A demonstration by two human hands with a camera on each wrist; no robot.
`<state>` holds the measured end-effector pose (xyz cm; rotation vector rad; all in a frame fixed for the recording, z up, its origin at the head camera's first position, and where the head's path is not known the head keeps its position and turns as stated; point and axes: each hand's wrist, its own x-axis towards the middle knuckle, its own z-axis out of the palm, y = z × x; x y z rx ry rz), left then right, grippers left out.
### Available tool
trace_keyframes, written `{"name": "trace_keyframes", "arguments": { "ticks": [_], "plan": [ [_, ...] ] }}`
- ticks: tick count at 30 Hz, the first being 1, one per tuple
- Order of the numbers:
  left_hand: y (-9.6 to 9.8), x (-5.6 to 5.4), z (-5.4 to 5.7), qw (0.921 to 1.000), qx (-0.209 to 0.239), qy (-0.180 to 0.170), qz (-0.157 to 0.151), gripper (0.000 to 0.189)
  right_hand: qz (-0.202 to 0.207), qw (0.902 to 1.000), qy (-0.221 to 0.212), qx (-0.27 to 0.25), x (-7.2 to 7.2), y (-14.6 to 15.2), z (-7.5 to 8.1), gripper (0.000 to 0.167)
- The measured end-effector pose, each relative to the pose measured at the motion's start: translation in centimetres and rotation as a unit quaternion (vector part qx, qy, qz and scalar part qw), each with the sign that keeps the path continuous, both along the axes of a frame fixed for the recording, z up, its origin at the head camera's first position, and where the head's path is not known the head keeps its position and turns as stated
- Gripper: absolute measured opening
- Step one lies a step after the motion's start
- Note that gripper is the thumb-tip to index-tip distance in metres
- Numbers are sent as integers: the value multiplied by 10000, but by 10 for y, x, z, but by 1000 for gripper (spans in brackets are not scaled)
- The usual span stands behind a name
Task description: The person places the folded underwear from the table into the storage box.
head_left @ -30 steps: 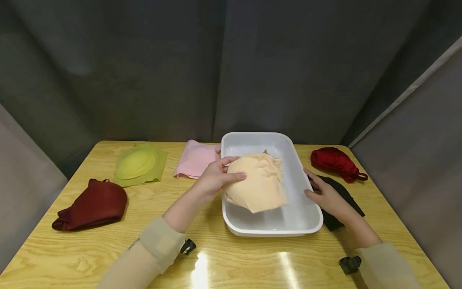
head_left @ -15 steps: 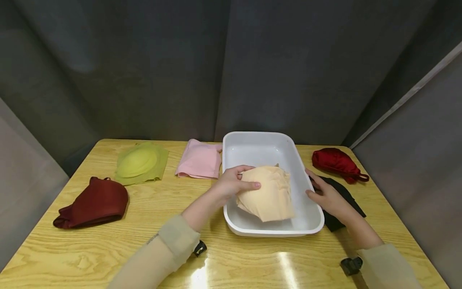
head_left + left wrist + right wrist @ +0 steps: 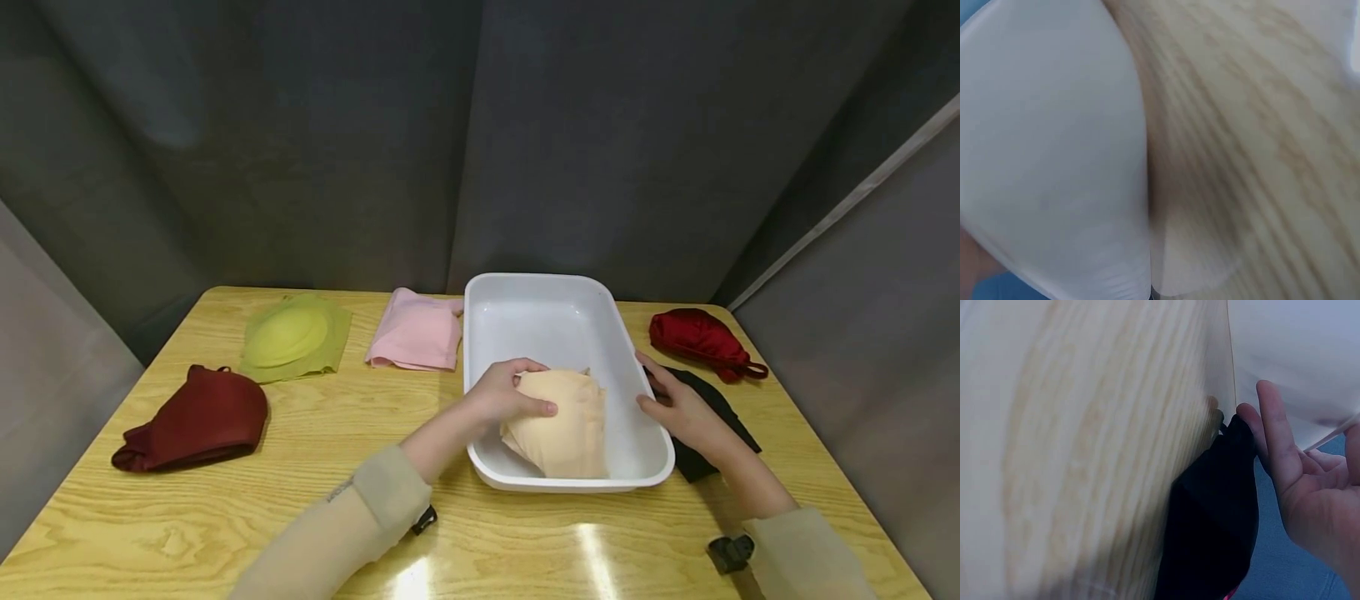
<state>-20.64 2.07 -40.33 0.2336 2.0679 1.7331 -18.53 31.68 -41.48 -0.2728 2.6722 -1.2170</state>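
Observation:
In the head view, my left hand [image 3: 508, 395] pinches a folded beige bra [image 3: 566, 429] by its left side, thumb on top. The bra is low inside the near half of a white plastic tub [image 3: 540, 485]. My right hand [image 3: 684, 411] holds the tub's right rim, thumb over the edge. In the right wrist view, the right hand's fingers [image 3: 1280, 434] lie along the outer wall. Beside that hand lies a folded black bra [image 3: 708, 417], partly hidden under the forearm. The left wrist view shows the tub's wall [image 3: 1054, 144]; the left hand's grip is hidden there.
On the wooden table [image 3: 315, 450], a dark maroon bra [image 3: 202, 421], a yellow-green bra [image 3: 292, 337] and a pink bra [image 3: 416, 332] lie left of the tub. A red bra [image 3: 697, 337] sits at the back right. Grey curtains [image 3: 360, 150] surround the table.
My left hand has brought the beige bra down and toward the near right part of the tub. The right hand stays at the rim.

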Motion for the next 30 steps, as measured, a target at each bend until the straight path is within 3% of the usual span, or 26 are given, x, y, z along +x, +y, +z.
{"name": "trace_keyframes", "arguments": {
  "ticks": [4, 9, 22, 30],
  "plan": [
    [3, 2, -3, 9964, -635, 551, -82, 53, 36, 10000, 0, -24, 1, -1, 3, 71],
    [5, 3, -3, 9847, -1409, 1016, -152, 53, 45, 10000, 4, 4, 0, -2, 3, 71],
    [5, 0, -3, 9579, -2471, 1294, -678, 53, -35, 9998, -7, 210, 0, -1, 3, 71],
    [5, -1, -2, 9348, -3026, 1591, -964, 55, -35, 9998, -9, 211, 0, -2, 4, 71]
  ]
}}
